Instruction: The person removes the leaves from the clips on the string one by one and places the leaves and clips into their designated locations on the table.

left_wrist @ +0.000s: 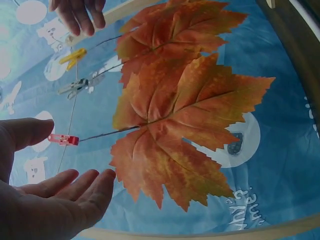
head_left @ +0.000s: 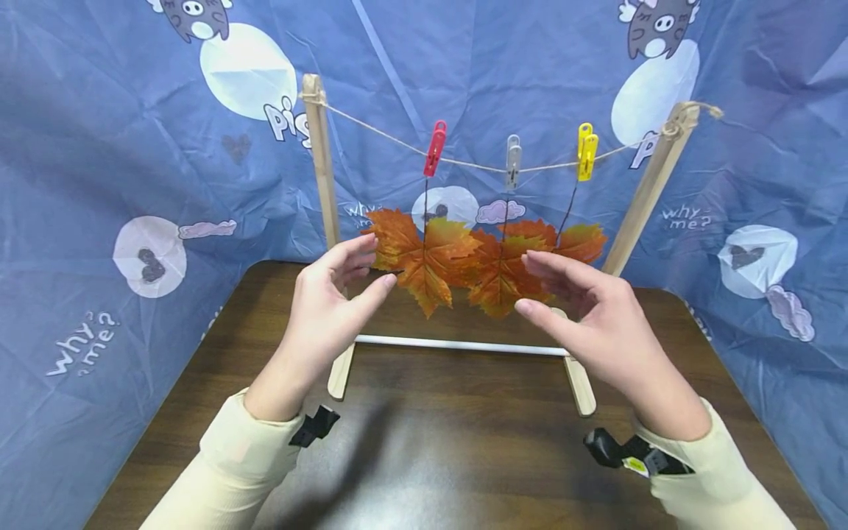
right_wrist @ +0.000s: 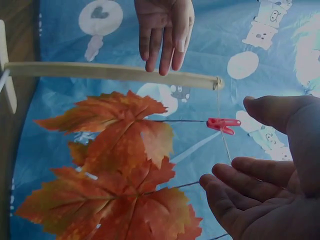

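Three orange-red artificial maple leaves hang by dark stems from a string. A red clothespin [head_left: 434, 149] holds the left leaf [head_left: 427, 258], a grey clothespin [head_left: 513, 162] the middle leaf [head_left: 500, 276], and a yellow clothespin [head_left: 586, 152] the right leaf [head_left: 579, 243], partly hidden behind the others. My left hand [head_left: 331, 294] is raised near the left leaf, thumb and fingers spread apart and holding nothing. On the other side my right hand [head_left: 589, 316] hovers in front of the right leaf, its fingers loosely bent around bare air.
The string [head_left: 377, 131] is tied between two wooden posts, left [head_left: 322, 169] and right [head_left: 652, 184]. Their feet stand on a brown wooden table [head_left: 450, 427], joined low down by a white rod [head_left: 457, 344]. A blue printed cloth [head_left: 464, 66] hangs behind and around.
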`<move>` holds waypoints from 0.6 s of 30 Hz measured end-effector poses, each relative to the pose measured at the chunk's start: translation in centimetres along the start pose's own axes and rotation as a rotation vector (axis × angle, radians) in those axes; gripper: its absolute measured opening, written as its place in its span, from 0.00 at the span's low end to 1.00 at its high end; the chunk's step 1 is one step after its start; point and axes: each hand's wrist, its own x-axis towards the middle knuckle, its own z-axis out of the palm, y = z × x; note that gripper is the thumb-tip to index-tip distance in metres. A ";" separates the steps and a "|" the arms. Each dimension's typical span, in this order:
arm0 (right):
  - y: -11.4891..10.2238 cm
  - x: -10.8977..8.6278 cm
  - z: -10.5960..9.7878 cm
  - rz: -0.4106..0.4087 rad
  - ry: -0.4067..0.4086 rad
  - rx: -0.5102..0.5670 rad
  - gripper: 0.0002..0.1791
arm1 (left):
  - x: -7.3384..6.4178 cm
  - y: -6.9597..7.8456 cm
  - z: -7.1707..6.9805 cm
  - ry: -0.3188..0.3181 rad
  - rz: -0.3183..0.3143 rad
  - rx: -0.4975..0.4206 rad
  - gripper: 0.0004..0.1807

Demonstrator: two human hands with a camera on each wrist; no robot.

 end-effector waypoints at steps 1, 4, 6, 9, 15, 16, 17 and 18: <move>-0.1 0.2 0.0 -0.006 0.004 0.011 0.28 | 0.1 0.0 0.0 -0.004 0.002 -0.011 0.26; -0.4 0.9 0.1 -0.020 0.010 0.040 0.27 | 0.6 0.3 0.0 -0.015 0.007 -0.029 0.27; -0.6 1.5 0.0 -0.026 0.010 0.059 0.26 | 0.9 0.4 0.0 -0.022 0.011 -0.036 0.26; -1.0 2.2 -0.2 -0.027 0.006 0.078 0.26 | 1.4 0.8 0.0 -0.031 0.007 -0.053 0.26; -2.2 3.4 -0.6 -0.040 0.009 0.089 0.25 | 2.4 1.4 0.0 -0.042 -0.006 -0.069 0.24; -2.4 3.7 -0.7 -0.043 0.010 0.087 0.25 | 2.6 1.5 0.0 -0.044 -0.008 -0.074 0.24; -2.7 3.9 -0.7 -0.044 0.012 0.092 0.25 | 2.7 1.5 0.1 -0.045 -0.008 -0.076 0.24; -2.9 4.1 -0.8 -0.047 0.014 0.090 0.25 | 2.9 1.6 0.1 -0.047 -0.010 -0.079 0.24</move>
